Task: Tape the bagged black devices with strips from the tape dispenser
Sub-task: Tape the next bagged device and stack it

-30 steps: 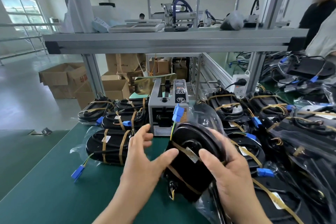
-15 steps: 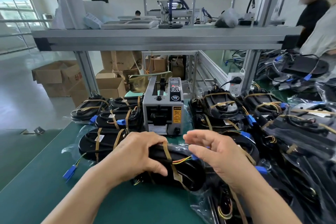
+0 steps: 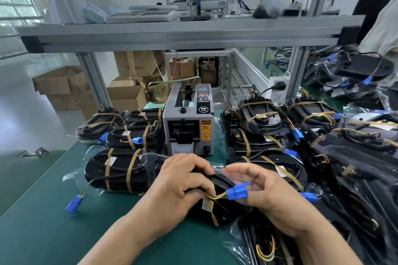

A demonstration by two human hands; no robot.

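Device (image 3: 228, 215) in a clear bag lies on the green table (image 3: 43, 232), front and centre, between both hands.

The table carries many more bagged devices. A taped pile (image 3: 120, 170) sits to the left and a larger heap (image 3: 265, 148) spreads to the right. A grey tape dispenser (image 3: 188, 127) stands upright between them, just behind the hands.

The left hand (image 3: 178, 187) curls over the device's top edge and grips it against the table. The right hand (image 3: 265, 196) has narrowed fingers that seem to pinch the blue plug (image 3: 237, 192) through loose bag film.

The step looks like tucking plug and wire against the body before more tape goes on. The next move likely calls for one hand to let go and reach the dispenser's mouth while the other keeps the bag folded flat. Whether a cut strip waits there cannot be told.

The device is black, flat and rounded, with glossy, crinkled film around it. A yellow and green wire runs to the plug. One brown strip (image 3: 212, 211) already crosses its near edge.
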